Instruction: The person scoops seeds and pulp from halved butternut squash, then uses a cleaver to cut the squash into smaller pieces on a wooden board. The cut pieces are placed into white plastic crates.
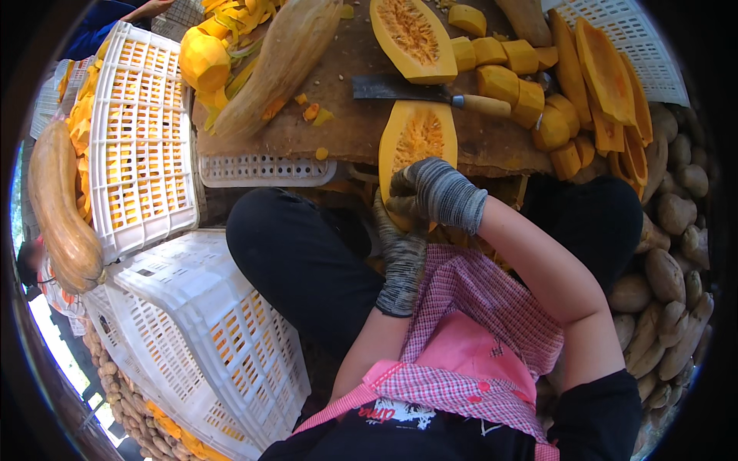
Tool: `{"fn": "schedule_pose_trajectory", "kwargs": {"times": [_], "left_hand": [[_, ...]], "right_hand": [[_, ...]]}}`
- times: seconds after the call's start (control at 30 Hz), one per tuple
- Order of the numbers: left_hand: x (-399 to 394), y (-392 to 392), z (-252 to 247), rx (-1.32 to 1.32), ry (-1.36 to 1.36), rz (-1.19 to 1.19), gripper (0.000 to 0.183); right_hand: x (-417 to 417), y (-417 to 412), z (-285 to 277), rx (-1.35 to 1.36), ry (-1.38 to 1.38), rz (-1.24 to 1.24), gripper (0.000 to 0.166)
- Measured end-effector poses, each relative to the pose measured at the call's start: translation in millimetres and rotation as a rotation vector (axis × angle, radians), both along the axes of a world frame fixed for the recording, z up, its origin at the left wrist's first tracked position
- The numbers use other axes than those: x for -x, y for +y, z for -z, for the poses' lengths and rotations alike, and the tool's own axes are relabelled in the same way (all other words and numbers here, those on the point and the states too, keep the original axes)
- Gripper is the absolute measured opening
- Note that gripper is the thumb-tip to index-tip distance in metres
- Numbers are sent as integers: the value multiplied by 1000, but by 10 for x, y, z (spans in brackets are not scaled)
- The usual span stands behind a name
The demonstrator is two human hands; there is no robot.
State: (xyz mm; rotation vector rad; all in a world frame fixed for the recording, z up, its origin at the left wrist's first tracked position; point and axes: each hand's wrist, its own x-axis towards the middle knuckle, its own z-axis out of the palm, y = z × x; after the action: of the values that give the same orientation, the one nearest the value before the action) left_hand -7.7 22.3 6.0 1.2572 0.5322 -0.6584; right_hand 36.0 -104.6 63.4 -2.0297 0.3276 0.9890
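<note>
My left hand (pixel 402 253), in a grey knitted glove, supports the near end of a peeled pumpkin half (pixel 398 135) at the board's front edge. The half lies cut face up, with seeds and stringy pulp in its hollow. My right hand (pixel 435 193), gloved too, has its fingers curled at the hollow's near end; whether they grip anything is hidden. A cleaver (pixel 398 88) with a wooden handle lies just beyond this half. Past the blade rests another peeled half (pixel 414 40), also with seeds. Peeled pumpkin chunks (pixel 499 83) lie to the right of it.
The wooden board (pixel 357 135) bears an unpeeled pumpkin (pixel 277 63) and peelings. Hollowed pumpkin slices (pixel 605 69) lie at the right. White plastic crates (pixel 144 138) stand at the left, one with a whole pumpkin (pixel 60 207) beside it. Many pumpkins (pixel 666 276) are piled at the right. Another person's arm (pixel 144 10) shows top left.
</note>
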Motion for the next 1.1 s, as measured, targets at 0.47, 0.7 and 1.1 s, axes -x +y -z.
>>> {"fn": "schedule_pose_trajectory", "kwargs": {"times": [0.47,0.7,1.1], "left_hand": [[-113,-15,8,147,57,-54,53],[6,70,23,236,-111,22,65],[-17,63,-90,210,-5,-46,58]], "right_hand": [[-95,25,-6,90,-56,-75,32],[-137,-645,-110,-812,-304,608,22],[-1416,-608,196,724,-970,-48,17]]}}
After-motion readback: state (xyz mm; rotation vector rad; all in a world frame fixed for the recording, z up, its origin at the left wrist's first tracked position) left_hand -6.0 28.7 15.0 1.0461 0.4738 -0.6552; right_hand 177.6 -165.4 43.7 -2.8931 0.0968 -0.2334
